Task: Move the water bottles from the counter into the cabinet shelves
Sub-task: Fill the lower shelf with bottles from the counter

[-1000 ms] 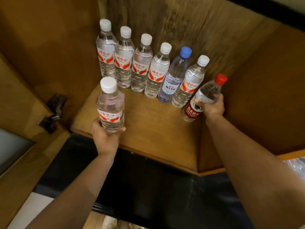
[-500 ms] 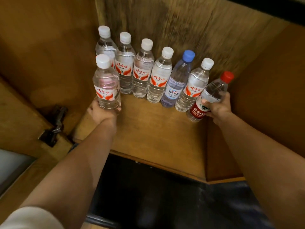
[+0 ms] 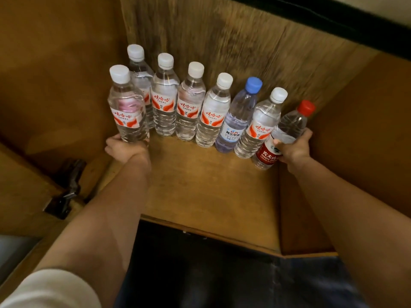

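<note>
Holding a clear white-capped water bottle [image 3: 127, 112] low down, the left hand [image 3: 124, 150] is wrapping it, while the right hand [image 3: 293, 147] is gripping a tilted red-capped bottle [image 3: 287, 134] on the wooden shelf [image 3: 206, 192].

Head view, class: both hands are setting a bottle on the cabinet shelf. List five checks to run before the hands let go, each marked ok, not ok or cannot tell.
1. Left hand holds the white-capped bottle low on its body: ok.
2. That bottle stands upright: ok.
3. Its base rests on the shelf: cannot tell, the hand hides it.
4. Red-capped bottle in the right hand is upright: not ok, it is tilted.
5. Free shelf space in front of the row: ok.
</note>
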Demonstrator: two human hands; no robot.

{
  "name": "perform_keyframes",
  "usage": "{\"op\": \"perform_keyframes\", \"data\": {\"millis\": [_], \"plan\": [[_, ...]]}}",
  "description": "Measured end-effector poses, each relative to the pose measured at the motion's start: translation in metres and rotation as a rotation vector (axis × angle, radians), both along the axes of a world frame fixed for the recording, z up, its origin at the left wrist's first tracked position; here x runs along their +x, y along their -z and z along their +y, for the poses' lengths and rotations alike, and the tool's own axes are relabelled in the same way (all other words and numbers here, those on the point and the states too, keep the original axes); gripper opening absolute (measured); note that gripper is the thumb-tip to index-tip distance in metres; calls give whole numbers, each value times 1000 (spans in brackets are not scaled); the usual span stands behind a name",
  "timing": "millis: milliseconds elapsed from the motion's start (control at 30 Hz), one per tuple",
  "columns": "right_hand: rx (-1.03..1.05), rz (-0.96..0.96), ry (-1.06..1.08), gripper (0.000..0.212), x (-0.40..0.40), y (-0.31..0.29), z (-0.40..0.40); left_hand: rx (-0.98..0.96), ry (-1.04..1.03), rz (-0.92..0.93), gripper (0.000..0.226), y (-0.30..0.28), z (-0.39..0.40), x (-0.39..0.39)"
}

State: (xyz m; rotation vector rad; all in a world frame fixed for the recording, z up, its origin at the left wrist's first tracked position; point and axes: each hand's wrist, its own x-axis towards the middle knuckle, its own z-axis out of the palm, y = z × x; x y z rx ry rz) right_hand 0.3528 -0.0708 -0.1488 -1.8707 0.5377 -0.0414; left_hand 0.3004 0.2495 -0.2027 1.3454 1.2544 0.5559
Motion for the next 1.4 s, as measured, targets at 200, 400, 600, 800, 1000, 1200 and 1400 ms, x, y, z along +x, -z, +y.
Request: {"op": "perform_keyframes", "data": {"millis": [200, 400, 600, 800, 1000, 1200, 1400], "plan": [[-133, 110, -29, 66, 9, -6, -4, -21, -59, 14, 57, 0, 2, 13], [-45, 99, 43, 65, 10, -3, -1, -303, -195, -106, 68, -4, -7, 6], [-11, -15, 133, 71, 6, 11, 5, -779, -228, -480, 61, -14, -4, -14], [-70, -39, 49, 74, 4, 10, -2, -884, -100, -562, 68, -17, 13, -10], [-145, -1, -50, 75, 3, 9, -8, -877, -35, -517, 43, -21, 14, -4], [-206, 16, -56, 73, 3, 11, -8, -916, -63, -505, 29, -23, 12, -3], [-296, 43, -62, 75, 6, 13, -5, -889, -99, -514, 59, -22, 10, 2]]}}
